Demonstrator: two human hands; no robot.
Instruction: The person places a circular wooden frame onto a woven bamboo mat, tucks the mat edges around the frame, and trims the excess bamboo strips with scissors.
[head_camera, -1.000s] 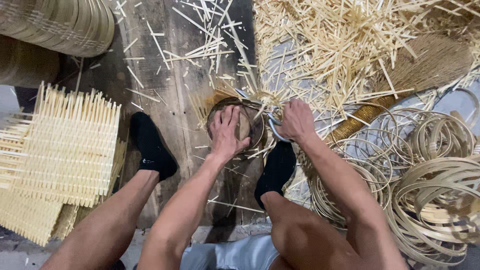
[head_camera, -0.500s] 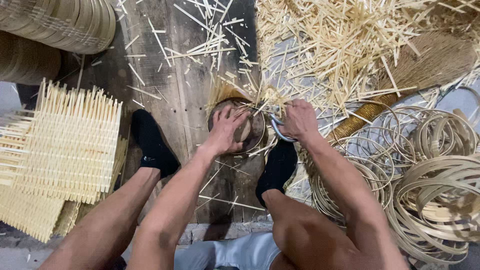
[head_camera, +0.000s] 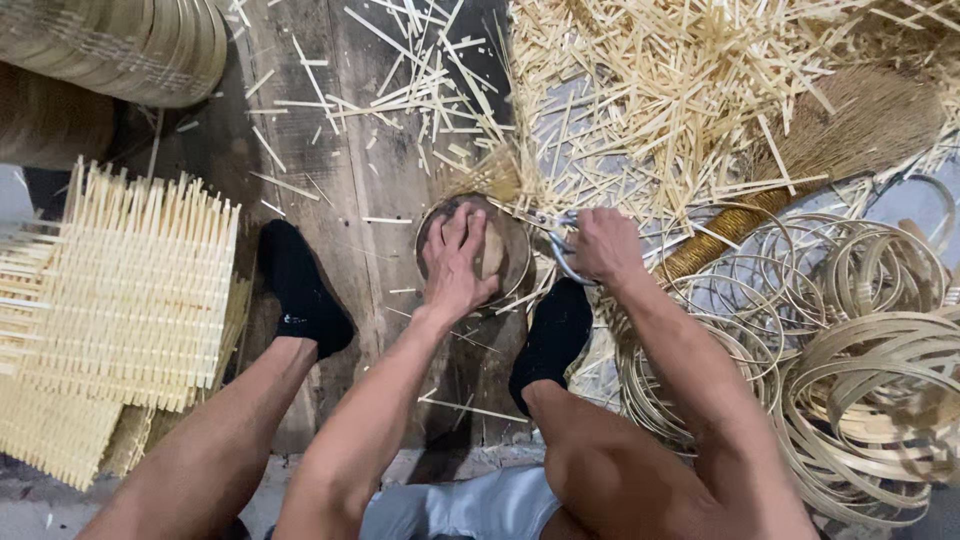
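My left hand (head_camera: 455, 262) lies flat, fingers spread, pressing on a small round woven bamboo piece (head_camera: 505, 250) that rests on the wooden floor between my feet. Its uncut strip ends (head_camera: 487, 175) stick out at the far edge. My right hand (head_camera: 603, 246) is closed around the handles of metal scissors (head_camera: 560, 245), whose blades point left at the round piece's right edge. Both feet wear black socks, one (head_camera: 300, 295) to the left and one (head_camera: 553, 335) just below the scissors.
A heap of cut bamboo strips (head_camera: 690, 90) covers the floor ahead and to the right. Several bamboo hoops (head_camera: 870, 350) lie at right beside a broom (head_camera: 850, 130). Square woven mats (head_camera: 120, 300) are stacked at left, finished round baskets (head_camera: 110, 45) at top left.
My left hand has flattened and slid onto the middle of the round piece. My right hand with the scissors stays at its right edge. The view has shifted slightly.
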